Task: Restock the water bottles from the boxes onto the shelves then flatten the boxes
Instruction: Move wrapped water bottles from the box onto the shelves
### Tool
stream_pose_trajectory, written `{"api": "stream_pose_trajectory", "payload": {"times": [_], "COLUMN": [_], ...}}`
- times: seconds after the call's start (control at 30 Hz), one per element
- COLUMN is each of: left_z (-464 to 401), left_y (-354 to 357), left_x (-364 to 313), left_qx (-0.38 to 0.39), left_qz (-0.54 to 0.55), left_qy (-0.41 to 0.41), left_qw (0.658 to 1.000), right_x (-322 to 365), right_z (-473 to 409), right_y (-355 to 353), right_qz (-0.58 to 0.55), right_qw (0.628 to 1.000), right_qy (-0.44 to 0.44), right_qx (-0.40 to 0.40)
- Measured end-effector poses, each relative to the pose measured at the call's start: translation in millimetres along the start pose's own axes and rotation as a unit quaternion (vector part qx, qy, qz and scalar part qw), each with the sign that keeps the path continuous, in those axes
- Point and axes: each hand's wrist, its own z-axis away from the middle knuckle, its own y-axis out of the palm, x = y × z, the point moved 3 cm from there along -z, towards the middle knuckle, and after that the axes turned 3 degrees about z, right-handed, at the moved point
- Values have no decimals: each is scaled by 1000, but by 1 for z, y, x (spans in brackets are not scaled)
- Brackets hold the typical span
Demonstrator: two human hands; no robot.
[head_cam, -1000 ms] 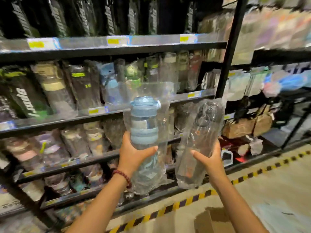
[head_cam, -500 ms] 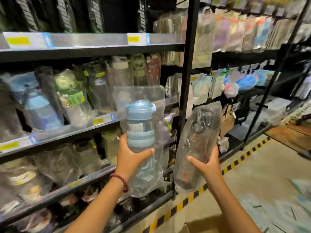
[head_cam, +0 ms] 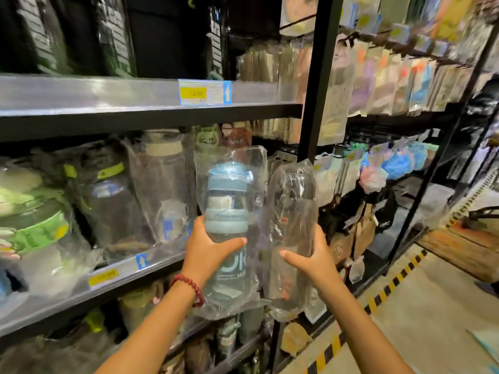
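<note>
My left hand (head_cam: 209,249) grips a blue-lidded water bottle (head_cam: 228,211) wrapped in a clear plastic bag, held upright in front of the middle shelf (head_cam: 129,268). My right hand (head_cam: 314,259) grips a dark bottle (head_cam: 293,211) in a clear bag, upright just right of the blue one. Both bottles hover close to the shelf's right end, near the black upright post (head_cam: 316,103). The middle shelf holds several bagged bottles (head_cam: 164,184).
An upper shelf (head_cam: 135,103) with a yellow price tag carries dark bottles. Right of the post hang packaged goods and sponges (head_cam: 397,163). Yellow-black tape (head_cam: 391,284) marks the floor along the rack's base. Lower shelves hold more bagged bottles.
Both hands have lifted the bottles up and closer to the middle shelf, and my view has shifted right and nearer to the rack. My grip on each bottle is unchanged.
</note>
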Motion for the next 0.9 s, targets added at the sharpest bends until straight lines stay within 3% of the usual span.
{"api": "stream_pose_trajectory", "payload": {"times": [0.2, 0.53, 0.9], "left_z": [-38, -86, -114], "left_y": [18, 32, 44], "left_x": [-9, -25, -20], "left_qx": [-9, -107, -188], "left_qz": [4, 4, 23], "left_qy": [4, 35, 60], "left_qw": [1000, 994, 980], "right_x": [4, 12, 4], "right_z": [-54, -144, -170], "right_y": [1, 7, 9], "right_qz": [29, 31, 31], "right_qw": [1000, 997, 992], "right_qy": [3, -65, -99], "right_qx": [4, 22, 67]}}
